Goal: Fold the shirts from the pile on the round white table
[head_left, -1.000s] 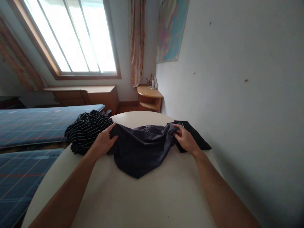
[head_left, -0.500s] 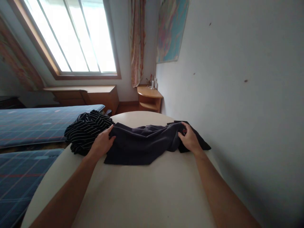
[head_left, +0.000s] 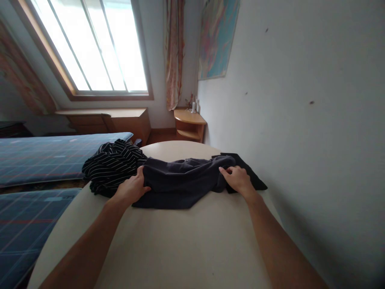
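Note:
A dark grey garment (head_left: 177, 186) with a small button at its far edge lies bunched crosswise on the pale table (head_left: 168, 245). My left hand (head_left: 132, 188) holds its left end, the thumb lying over the cloth and the fingers at the edge. At the right end, my right hand (head_left: 239, 180) has thumb and fingers closed on the same garment. Beyond my right hand a black cloth (head_left: 254, 176) lies flat, partly covered. A black garment with white stripes (head_left: 112, 166) sits heaped just left of my left hand.
To the left are plaid blue mattresses (head_left: 45, 160), near the table's curved edge. A white wall (head_left: 315, 160) runs close along the right side. Behind the table stand a wooden corner shelf (head_left: 189, 117) and a desk (head_left: 126, 114) under the window.
Both hands have come lower and nearer to me along the garment's ends. The right hand has shifted slightly left. The garment's upper corners have sunk a little.

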A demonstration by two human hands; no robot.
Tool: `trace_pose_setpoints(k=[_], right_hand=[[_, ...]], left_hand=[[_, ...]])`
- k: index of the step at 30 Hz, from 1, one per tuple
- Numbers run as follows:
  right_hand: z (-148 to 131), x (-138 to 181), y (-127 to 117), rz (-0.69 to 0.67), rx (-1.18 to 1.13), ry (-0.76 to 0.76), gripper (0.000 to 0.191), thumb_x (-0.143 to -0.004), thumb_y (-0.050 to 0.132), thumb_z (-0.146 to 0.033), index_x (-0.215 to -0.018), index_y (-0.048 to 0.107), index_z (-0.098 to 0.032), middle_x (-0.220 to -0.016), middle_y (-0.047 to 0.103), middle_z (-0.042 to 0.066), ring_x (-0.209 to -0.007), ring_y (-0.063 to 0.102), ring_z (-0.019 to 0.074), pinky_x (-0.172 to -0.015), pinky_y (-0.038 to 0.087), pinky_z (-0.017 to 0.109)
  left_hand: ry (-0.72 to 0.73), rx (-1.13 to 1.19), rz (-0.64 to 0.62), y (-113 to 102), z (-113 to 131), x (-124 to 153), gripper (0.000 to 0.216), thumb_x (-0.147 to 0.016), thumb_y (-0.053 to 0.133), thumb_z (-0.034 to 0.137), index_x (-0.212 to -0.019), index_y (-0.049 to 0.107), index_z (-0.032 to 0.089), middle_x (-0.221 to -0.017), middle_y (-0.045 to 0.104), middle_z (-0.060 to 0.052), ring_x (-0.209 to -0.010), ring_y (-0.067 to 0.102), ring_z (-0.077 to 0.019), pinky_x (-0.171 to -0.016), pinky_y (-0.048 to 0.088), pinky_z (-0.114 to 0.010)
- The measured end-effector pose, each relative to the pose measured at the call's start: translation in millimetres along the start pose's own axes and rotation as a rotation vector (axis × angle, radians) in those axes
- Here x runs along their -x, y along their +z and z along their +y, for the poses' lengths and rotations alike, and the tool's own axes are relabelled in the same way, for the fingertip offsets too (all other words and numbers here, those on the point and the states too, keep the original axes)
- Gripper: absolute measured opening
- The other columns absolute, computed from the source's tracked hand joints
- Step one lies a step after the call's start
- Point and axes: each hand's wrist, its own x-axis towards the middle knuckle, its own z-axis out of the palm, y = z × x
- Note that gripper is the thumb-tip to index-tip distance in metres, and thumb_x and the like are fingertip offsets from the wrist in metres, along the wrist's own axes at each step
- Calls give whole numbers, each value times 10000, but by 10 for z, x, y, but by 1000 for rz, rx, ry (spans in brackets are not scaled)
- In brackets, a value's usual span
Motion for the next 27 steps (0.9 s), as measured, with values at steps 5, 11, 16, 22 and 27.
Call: trace_pose_setpoints(k=[5,11,16,22,27], right_hand=[[-57,34,-26,-51,8,7,302,-881,538,-442,-819,718,-208,-914,731,103,-966,658,307,-851,444,400],[65,-73,-33,321,-292,54,368,-950,410,-456,-1017,634,-172,-961,715,147,-895,663,276,-785,458,338],[213,-132,-19,470,-329,54,385,-927,435,-485,-1024,620,-161,-908,706,146,-847,652,288,-759,467,356],[300,-109,3,289,-163,85,224,-864,569,-381,-969,655,-203,-884,715,104,-854,671,266,-769,473,343],[301,-79,-9,237,-100,119,276,-816,621,-366,-1048,636,-216,-845,716,70,-808,681,254,-695,469,323]], left_hand=[[46,36,96,-21,-48,-13,469,-917,501,241,-1367,378,194,-1125,695,-153,-1050,673,-324,-816,477,-362],[15,150,394,-45,-77,-68,273,-966,344,208,-1154,543,221,-1143,676,-116,-1014,675,-291,-792,474,-348],[-20,208,472,-2,-111,-120,265,-953,385,217,-1188,507,223,-1089,687,-107,-969,682,-290,-755,472,-343],[40,119,431,80,-167,-177,184,-937,429,210,-1094,525,207,-1086,673,-105,-971,671,-282,-744,476,-335],[77,77,376,106,-193,-193,151,-922,498,226,-1070,523,208,-1088,670,-90,-983,674,-275,-778,485,-331]])
